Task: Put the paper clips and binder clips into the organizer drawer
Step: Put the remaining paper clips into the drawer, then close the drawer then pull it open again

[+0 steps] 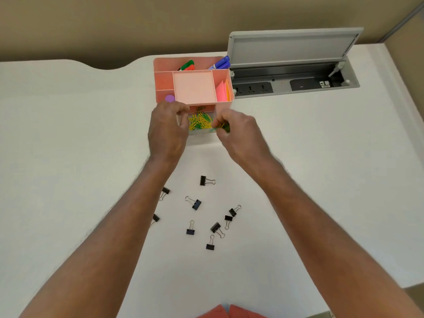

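Note:
A pink organizer stands at the back of the white desk, its clear drawer pulled out toward me. Yellow and green paper clips lie heaped in the drawer. My left hand is at the drawer's left side, its fingers curled against the drawer front. Over the drawer's right edge, my right hand pinches a few green paper clips. Several black binder clips lie scattered on the desk between my forearms.
Markers and pink sticky notes sit in the organizer's top compartments. An open grey cable box with power sockets lies to its right. The desk's back edge curves on the left.

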Motion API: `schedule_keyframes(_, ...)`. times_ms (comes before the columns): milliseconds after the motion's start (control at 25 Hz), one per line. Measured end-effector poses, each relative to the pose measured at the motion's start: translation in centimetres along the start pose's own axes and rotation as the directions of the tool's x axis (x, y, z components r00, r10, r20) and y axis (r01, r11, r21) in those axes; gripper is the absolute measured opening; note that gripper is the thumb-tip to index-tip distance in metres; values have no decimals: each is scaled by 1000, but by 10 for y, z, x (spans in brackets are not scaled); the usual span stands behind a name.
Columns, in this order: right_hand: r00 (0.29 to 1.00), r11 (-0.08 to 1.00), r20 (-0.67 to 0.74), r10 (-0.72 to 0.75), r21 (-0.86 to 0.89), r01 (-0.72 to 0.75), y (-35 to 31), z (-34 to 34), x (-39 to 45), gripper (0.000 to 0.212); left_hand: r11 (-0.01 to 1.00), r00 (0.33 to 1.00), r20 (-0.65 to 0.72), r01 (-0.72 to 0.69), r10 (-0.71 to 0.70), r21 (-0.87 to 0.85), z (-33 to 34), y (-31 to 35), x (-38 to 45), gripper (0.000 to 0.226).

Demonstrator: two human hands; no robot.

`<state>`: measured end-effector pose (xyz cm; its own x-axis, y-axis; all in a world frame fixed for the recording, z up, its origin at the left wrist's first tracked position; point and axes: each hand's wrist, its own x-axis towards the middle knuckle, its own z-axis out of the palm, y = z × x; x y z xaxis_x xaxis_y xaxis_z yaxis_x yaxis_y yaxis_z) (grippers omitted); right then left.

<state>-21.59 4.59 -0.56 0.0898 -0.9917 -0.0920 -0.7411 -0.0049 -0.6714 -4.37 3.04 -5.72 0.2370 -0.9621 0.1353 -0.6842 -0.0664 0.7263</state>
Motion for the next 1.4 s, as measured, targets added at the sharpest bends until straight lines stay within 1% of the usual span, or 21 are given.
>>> schedule_keyframes(80,996,987,-2,-93,-132,92,-7,12,27,23,1000,998,-62,20,-21,-16,-6,-4,4,20)
schedule_keyframes(160,989,962,30,-143,-231,146,-8,25,45,26,998,995,-81,63,-64,-11,-12,-10,11,22)
schedule_keyframes(240,986,963,39,-160,-215,165,-6,33,51,26,996,993,-80,90,-90,4,-15,-17,19,24)
schedule_keyframes(360,993,996,-80,-93,-12,92,-1,32,42,24,987,985,-90,138,-145,-80,-14,-24,27,29)
schedule_keyframes(440,987,984,-155,29,177,-1,4,31,28,20,955,965,-81,231,-250,-186,-10,-25,29,36)
schedule_keyframes(480,977,949,-166,132,306,-77,6,33,18,17,919,945,-58,297,-321,-260,-7,-24,28,37)
schedule_keyframes(520,957,877,-138,257,450,-171,8,37,8,15,865,919,-21,363,-394,-347,-4,-23,28,38)
schedule_keyframes(560,923,764,-58,380,583,-278,9,41,-1,13,793,888,27,423,-459,-439,-2,-21,27,37)
schedule_keyframes(600,877,611,70,475,691,-386,9,45,-8,12,713,857,75,471,-510,-519,-1,-19,26,35)
schedule_keyframes(640,824,428,219,523,769,-476,10,48,-12,13,641,829,112,503,-548,-579,1,-18,26,33)
schedule_keyframes(680,775,229,359,520,816,-531,10,50,-15,14,587,807,134,521,-574,-620,1,-17,27,31)
schedule_keyframes(720,739,43,468,485,831,-555,10,50,-14,15,549,794,146,527,-590,-649,0,-15,27,30)
schedule_keyframes(760,716,-107,545,436,822,-560,9,49,-13,20,522,786,158,531,-598,-667,0,-15,28,30)
schedule_keyframes(800,709,-202,589,387,804,-559,8,48,-10,28,504,784,168,531,-598,-682,0,-15,28,31)
schedule_keyframes(840,710,-251,613,347,790,-559,6,47,-6,36,491,783,179,532,-596,-690,-1,-15,28,33)
schedule_keyframes(880,713,-268,625,319,781,-564,5,47,-2,43,482,784,190,533,-591,-695,-1,-15,29,34)
schedule_keyframes(960,718,-255,632,291,775,-578,1,47,7,48,473,786,206,534,-583,-701,-1,-13,29,31)
schedule_keyframes(1280,733,-105,592,334,796,-596,-8,48,45,47,483,803,195,512,-564,-711,0,-17,30,30)
schedule_keyframes(1320,741,-58,579,339,799,-598,-6,51,44,44,485,804,194,511,-563,-710,1,-17,30,30)
schedule_keyframes(1360,761,44,543,356,803,-594,-4,55,42,41,486,804,193,510,-562,-710,1,-19,31,31)
schedule_keyframes(1400,796,215,471,380,792,-571,-1,61,39,38,484,805,194,510,-561,-711,2,-20,31,33)
